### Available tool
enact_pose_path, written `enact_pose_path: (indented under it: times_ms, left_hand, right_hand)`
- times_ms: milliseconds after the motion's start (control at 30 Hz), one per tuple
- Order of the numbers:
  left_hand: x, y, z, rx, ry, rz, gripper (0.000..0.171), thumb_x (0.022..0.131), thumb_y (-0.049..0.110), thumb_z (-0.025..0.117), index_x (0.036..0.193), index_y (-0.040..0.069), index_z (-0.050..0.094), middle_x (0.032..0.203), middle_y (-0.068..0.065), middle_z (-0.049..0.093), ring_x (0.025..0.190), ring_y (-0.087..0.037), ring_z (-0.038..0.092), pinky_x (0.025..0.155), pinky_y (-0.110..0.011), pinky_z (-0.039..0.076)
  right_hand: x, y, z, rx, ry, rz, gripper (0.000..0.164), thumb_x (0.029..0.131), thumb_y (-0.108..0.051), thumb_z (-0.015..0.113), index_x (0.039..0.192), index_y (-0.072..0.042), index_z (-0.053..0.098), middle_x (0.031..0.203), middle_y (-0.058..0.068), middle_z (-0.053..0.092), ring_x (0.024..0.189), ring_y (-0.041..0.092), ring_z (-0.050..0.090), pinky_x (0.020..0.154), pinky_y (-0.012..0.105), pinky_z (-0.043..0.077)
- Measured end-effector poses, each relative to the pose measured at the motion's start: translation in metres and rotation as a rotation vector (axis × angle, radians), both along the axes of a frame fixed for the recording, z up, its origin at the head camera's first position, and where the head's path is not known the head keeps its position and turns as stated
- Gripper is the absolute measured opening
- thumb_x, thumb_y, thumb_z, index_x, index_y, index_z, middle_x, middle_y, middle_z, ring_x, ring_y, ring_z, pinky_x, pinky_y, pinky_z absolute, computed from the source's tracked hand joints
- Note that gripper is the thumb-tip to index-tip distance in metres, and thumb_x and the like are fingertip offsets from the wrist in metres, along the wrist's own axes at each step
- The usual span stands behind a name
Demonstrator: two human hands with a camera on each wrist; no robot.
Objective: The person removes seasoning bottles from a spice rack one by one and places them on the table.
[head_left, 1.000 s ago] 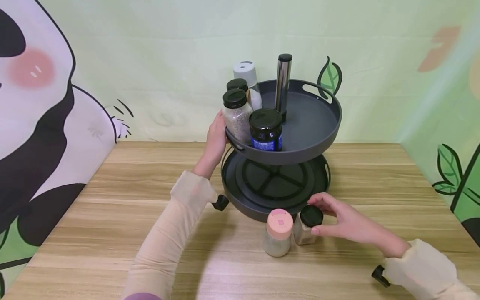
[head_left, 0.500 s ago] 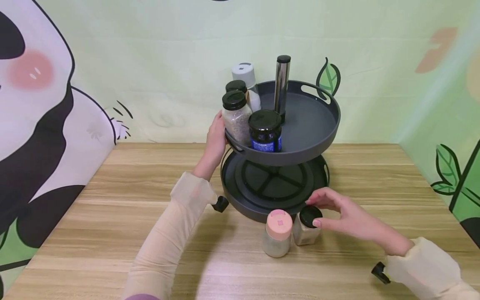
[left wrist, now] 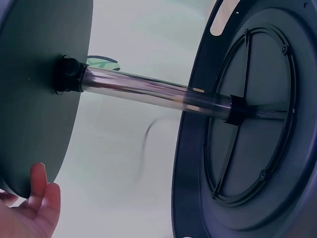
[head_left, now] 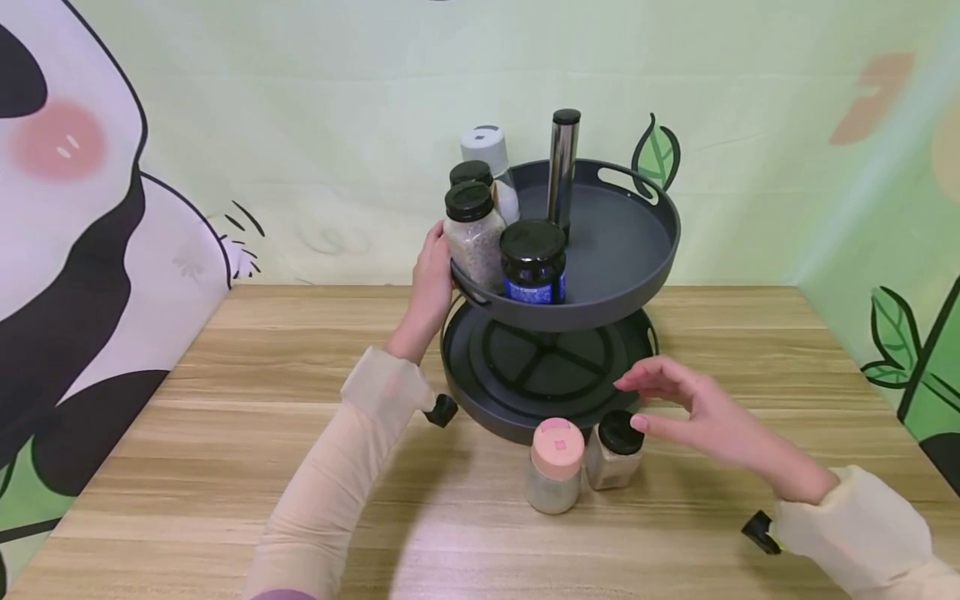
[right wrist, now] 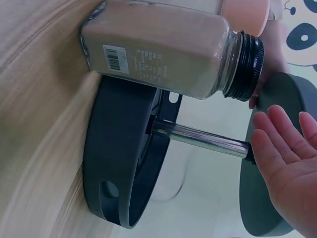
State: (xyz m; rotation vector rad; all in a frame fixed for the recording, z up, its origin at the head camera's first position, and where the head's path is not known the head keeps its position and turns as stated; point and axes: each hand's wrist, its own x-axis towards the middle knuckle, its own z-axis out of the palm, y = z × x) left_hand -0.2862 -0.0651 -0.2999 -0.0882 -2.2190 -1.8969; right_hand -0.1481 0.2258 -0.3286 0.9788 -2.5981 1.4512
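My left hand (head_left: 432, 279) grips the left rim of the upper tray (head_left: 615, 250) on a dark grey two-tier turntable rack. In the left wrist view its fingers (left wrist: 47, 201) curl against that tray's underside. My right hand (head_left: 693, 408) hovers above and right of a square glass spice jar (head_left: 613, 471) with a black lid, fingers loosely bent and holding nothing. The right wrist view has the jar's barcode label (right wrist: 116, 58) and beige contents in sight. Left of it stands a round jar (head_left: 555, 493) with a pink lid. Both jars are upright before the lower tray (head_left: 491, 417).
The upper tray bears a dark jar with a blue label (head_left: 532, 267), a black-lidded jar of pale grains (head_left: 474, 242), another black-lidded jar (head_left: 472, 172) and a white-capped bottle (head_left: 485, 150). A metal post (head_left: 562, 175) rises from that tray. The wooden table (head_left: 300, 350) meets a printed backdrop.
My right hand has let go of the spice jar's black lid and lifted up and slightly right. The jars and my left hand stay nearly where they were.
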Motion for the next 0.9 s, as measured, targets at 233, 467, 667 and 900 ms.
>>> enact_pose_path:
  times_ms: [233, 467, 667, 900]
  left_hand:
    - [0.004, 0.001, 0.0, -0.011, -0.023, 0.012, 0.044, 0.092, 0.037, 0.025, 0.133, 0.025, 0.036, 0.111, -0.008, 0.053, 0.074, -0.016, 0.048, 0.066, -0.028, 0.042]
    - [0.008, 0.002, -0.001, -0.012, -0.026, 0.004, 0.045, 0.093, 0.035, 0.024, 0.135, 0.022, 0.033, 0.127, -0.007, 0.047, 0.097, -0.018, 0.05, 0.08, -0.031, 0.043]
    - [0.012, 0.003, -0.001, -0.05, -0.008, 0.023, 0.046, 0.093, 0.036, 0.023, 0.135, 0.021, 0.032, 0.119, -0.01, 0.05, 0.083, -0.02, 0.049, 0.07, -0.028, 0.041]
    - [0.015, 0.005, 0.0, -0.09, 0.01, 0.056, 0.045, 0.092, 0.035, 0.023, 0.134, 0.021, 0.033, 0.116, -0.011, 0.051, 0.09, -0.022, 0.049, 0.08, -0.032, 0.039]
  right_hand:
    - [0.002, -0.002, 0.005, -0.037, 0.024, -0.04, 0.032, 0.077, 0.001, 0.062, 0.107, -0.002, 0.052, 0.105, -0.008, 0.058, 0.098, 0.0, 0.054, 0.086, 0.011, 0.04]
    - [0.002, -0.004, 0.006, -0.069, 0.024, -0.042, 0.03, 0.077, 0.002, 0.061, 0.106, -0.001, 0.053, 0.104, -0.004, 0.059, 0.098, 0.001, 0.054, 0.087, 0.011, 0.04]
    - [0.001, -0.005, 0.006, -0.086, 0.032, -0.044, 0.029, 0.077, 0.004, 0.06, 0.105, 0.0, 0.052, 0.103, -0.016, 0.057, 0.098, -0.002, 0.054, 0.086, 0.011, 0.04]
    - [0.0, -0.005, 0.008, -0.107, 0.033, -0.043, 0.028, 0.077, 0.005, 0.059, 0.104, 0.002, 0.052, 0.102, -0.007, 0.06, 0.097, -0.001, 0.054, 0.086, 0.011, 0.04]
